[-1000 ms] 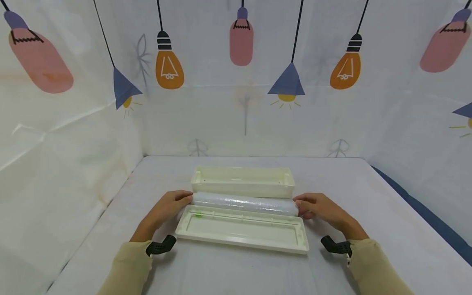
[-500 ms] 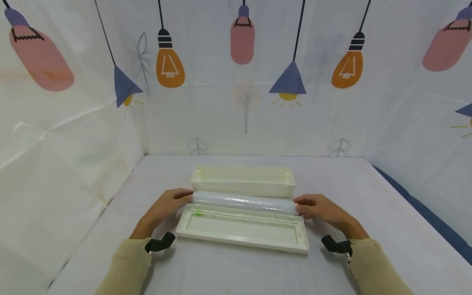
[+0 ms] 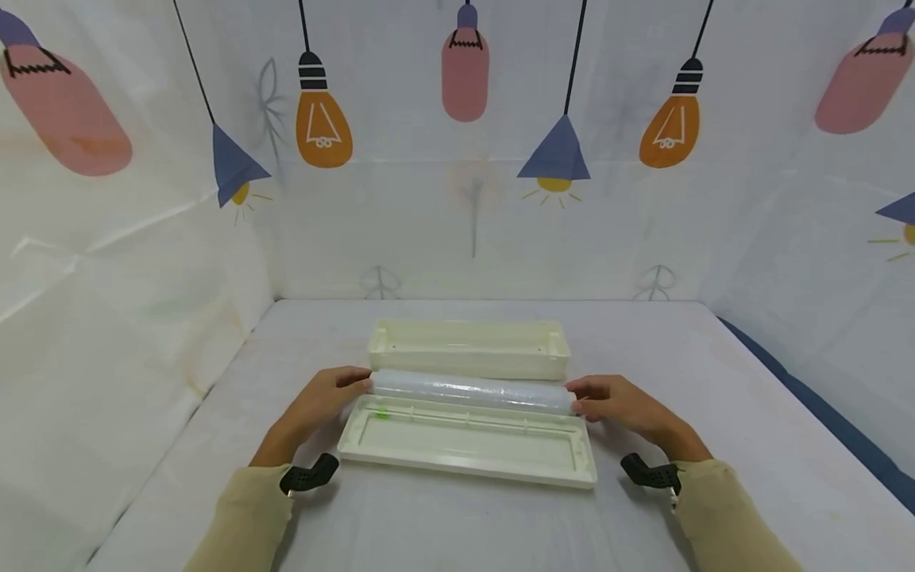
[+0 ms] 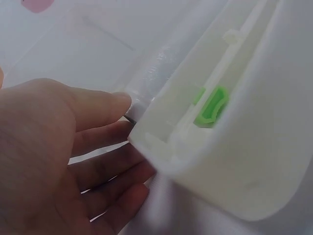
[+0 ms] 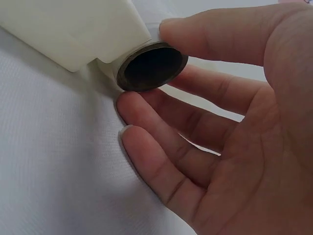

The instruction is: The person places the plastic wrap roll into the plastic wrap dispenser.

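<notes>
In the head view, the roll of clear film [image 3: 472, 391] lay at the lower centre of the frame, on its side and slightly slanting down to the right. We saw the left hand [image 3: 330, 397] at its left end and the right hand [image 3: 620, 405] at its right end. Each hand had a narrow hold: the thumb and fingers pinched the end of the roll between them. Just above the roll in the frame stood the cream box [image 3: 468, 365], with its open side up; just below it the shallow cream lid [image 3: 465, 446] lay with its inner side showing.

All these were on a table with a white cover [image 3: 457, 528]. Around it we found pale hanging sheets [image 3: 429, 222], printed with orange bulbs [image 3: 324, 131], pink bulbs [image 3: 465, 79] and blue lamps [image 3: 556, 152]. A dark blue strip [image 3: 822, 397] ran along the right side of the frame. At the bottom corners were beige sleeves [image 3: 239, 516], with black devices [image 3: 309, 474] at the wrists.

The left wrist view gave us the green piece [image 4: 212, 106] on the lid's rail as a clear shape; from the head it was only a small green spot. The right wrist view alone showed us the hollow core [image 5: 152, 68], dark inside, with the lower fingers curved beneath it.
</notes>
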`<state>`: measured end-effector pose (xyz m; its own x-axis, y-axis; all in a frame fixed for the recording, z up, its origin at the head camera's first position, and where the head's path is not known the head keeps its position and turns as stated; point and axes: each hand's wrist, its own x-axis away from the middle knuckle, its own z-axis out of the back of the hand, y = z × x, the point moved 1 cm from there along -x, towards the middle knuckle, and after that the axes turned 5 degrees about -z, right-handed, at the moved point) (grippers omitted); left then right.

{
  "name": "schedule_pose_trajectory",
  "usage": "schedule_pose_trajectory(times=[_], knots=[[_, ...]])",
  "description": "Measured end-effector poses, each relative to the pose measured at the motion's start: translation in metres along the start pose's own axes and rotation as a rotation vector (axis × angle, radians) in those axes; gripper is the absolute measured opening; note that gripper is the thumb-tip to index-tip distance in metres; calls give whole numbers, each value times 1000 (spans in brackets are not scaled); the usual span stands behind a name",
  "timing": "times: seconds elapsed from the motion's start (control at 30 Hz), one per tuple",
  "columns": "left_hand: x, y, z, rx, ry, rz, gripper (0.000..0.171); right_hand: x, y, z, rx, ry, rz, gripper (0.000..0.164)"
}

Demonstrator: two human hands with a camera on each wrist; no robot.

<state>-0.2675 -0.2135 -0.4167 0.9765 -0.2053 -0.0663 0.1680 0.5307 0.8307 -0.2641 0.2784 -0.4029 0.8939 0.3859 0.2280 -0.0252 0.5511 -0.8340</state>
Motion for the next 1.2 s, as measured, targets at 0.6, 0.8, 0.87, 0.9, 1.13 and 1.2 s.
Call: schedule_pose_trajectory(times=[0.6,0.8,0.87,0.9,1.13,1.2], knots=[[0,3,-2,-74,71,31,33,0,-2,-2,28,40,34,54],[1,-1,-2,-54,60,38,30,-1,0,-4,17,53,54,54],[1,-3,-1,-41,59,41,31,-2,1,-5,27,60,62,54],[0,-4,-1,-30,59,40,32,-2,2,-5,38,67,65,54],[-2,-6,2,53,86,32,36,-2,3,-6,95,149,68,53],[-1,-5,4,80,99,19,36,-2,2,-6,82,165,73,52]])
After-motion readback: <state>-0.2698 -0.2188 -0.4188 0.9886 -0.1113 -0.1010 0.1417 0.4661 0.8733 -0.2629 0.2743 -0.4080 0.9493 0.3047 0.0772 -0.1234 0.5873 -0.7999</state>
